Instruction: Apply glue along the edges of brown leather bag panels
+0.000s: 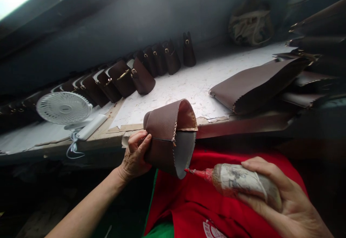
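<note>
Brown leather, bent into an open-ended sleeve (169, 137), sits tipped on its side in the left hand (134, 157), fingers pinched on its seam so the raw zigzag rim faces the other hand. The right hand (281, 194) is wrapped around a paper-bound glue bottle (243, 182), its red nozzle touching that rim's lower edge, over the red apron (211, 205). Finished bags (121, 77) stand lined along the wall on the bench (189, 83), beside a small white fan (63, 107).
</note>
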The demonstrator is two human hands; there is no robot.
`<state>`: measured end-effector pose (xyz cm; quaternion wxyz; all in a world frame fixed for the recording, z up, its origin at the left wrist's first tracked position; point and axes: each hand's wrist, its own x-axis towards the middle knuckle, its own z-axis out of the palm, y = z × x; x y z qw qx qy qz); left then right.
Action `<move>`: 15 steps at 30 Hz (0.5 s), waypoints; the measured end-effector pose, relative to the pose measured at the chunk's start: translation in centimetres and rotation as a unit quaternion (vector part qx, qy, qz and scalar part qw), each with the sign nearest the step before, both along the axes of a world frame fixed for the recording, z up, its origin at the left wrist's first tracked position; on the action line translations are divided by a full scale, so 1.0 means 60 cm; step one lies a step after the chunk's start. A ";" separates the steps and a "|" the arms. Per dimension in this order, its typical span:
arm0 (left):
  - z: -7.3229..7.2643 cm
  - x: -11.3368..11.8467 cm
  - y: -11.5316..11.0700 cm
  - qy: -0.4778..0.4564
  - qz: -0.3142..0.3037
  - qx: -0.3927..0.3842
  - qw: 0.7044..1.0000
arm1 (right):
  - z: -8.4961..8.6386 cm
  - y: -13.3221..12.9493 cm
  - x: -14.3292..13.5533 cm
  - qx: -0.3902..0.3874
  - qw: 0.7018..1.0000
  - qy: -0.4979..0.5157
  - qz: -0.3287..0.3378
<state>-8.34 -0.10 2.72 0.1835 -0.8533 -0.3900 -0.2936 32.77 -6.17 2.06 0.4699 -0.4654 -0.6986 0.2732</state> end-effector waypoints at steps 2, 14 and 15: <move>0.006 0.005 -0.004 0.005 0.011 -0.011 1.000 | 0.003 0.001 0.001 -0.008 1.000 -0.005 0.006; -0.020 -0.004 -0.016 0.011 0.040 0.047 0.998 | -0.004 -0.005 -0.005 -0.040 0.999 -0.007 -0.005; -0.023 -0.004 -0.017 0.012 0.041 0.050 0.998 | -0.002 -0.004 -0.005 -0.037 0.999 -0.010 0.004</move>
